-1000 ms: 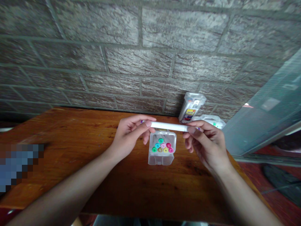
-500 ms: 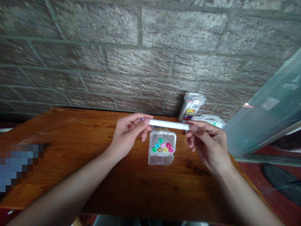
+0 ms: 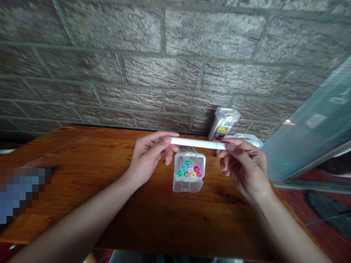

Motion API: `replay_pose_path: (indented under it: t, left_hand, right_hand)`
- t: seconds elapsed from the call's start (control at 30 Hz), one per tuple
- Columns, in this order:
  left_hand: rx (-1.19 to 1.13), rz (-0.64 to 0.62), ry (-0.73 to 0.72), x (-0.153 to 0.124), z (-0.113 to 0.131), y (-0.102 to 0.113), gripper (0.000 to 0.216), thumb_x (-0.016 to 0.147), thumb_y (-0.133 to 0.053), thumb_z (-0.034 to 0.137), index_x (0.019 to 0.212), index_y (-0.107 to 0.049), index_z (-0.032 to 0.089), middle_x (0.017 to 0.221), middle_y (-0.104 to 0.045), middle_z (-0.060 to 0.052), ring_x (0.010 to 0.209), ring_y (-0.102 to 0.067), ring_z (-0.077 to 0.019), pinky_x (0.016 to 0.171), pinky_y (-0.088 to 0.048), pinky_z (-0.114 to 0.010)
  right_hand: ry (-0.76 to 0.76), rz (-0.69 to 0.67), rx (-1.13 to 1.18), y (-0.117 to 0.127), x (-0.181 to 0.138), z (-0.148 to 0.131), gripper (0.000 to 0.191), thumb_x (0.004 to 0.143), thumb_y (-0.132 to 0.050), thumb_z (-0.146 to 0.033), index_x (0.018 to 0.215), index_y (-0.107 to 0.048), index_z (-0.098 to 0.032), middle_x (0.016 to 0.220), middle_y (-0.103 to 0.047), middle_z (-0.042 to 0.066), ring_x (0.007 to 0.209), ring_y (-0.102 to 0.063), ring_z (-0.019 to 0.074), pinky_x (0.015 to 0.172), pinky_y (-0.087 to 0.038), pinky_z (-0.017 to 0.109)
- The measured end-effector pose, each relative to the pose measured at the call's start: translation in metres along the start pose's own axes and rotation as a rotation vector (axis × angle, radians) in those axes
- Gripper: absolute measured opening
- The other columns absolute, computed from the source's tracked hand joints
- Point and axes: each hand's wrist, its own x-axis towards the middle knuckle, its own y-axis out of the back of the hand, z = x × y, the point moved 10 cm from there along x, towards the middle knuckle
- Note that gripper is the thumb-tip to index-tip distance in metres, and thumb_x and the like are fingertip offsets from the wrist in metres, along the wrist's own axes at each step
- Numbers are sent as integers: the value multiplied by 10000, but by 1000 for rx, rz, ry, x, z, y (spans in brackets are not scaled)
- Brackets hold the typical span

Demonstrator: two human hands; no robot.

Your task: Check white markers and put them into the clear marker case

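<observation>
- Two bare forearms (image 3: 95,208) reach in from the lower corners, above a brown wooden table (image 3: 131,219).
- The left hand (image 3: 149,155) pinches one end of a white marker (image 3: 194,143) between thumb and index finger; its other fingers curl loosely below.
- The right hand (image 3: 248,166) grips the marker's opposite end, also with thumb and index finger, just past a thin seam around the barrel.
- The marker is held up between the hands, nearly level, its left end slightly higher in view; the fingers cover both tips.
- Below the marker, a clear plastic case (image 3: 204,164) rests on the table, its open end toward the person and a clear flap (image 3: 187,186) at the front.
- Eight round caps (image 3: 190,169) show inside: greens, blue, pinks, red, tan and yellow.
- At the table's left edge is a blue thing (image 3: 22,193), pixelated beyond recognition.
- Beyond the right hand, another clear case (image 3: 250,138) is partly hidden.
- Just beside it, a labelled clear case (image 3: 225,120) stands by the grey brick wall (image 3: 131,73).
- A greenish glass panel (image 3: 309,126) rises at the right.
</observation>
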Motion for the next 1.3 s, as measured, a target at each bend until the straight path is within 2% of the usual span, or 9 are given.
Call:
replay_pose_path:
  t: [0.77, 1.3]
  left_hand:
    - [-128, -53, 27, -1, -2, -1, 236, 945, -719, 242, 1103, -855, 133, 795, -817, -114, 501, -627, -114, 492, -489, -233]
    - [-141, -78, 28, -1, -3, -1, 244, 951, -702, 242, 1111, -847, 128, 762, -796, -102, 507, -636, -121, 497, -494, -237]
  right_hand:
    - [-37, -5, 117, 0, 2, 2, 186, 832, -787, -242, 977, -870, -161, 717, -827, 50, 398, -645, 123, 323, -504, 180]
    - [-65, -35, 145, -2, 3, 3, 243, 815, -857, -324, 992, -873, -157, 747, -844, 71, 411, -660, 128, 334, -524, 180]
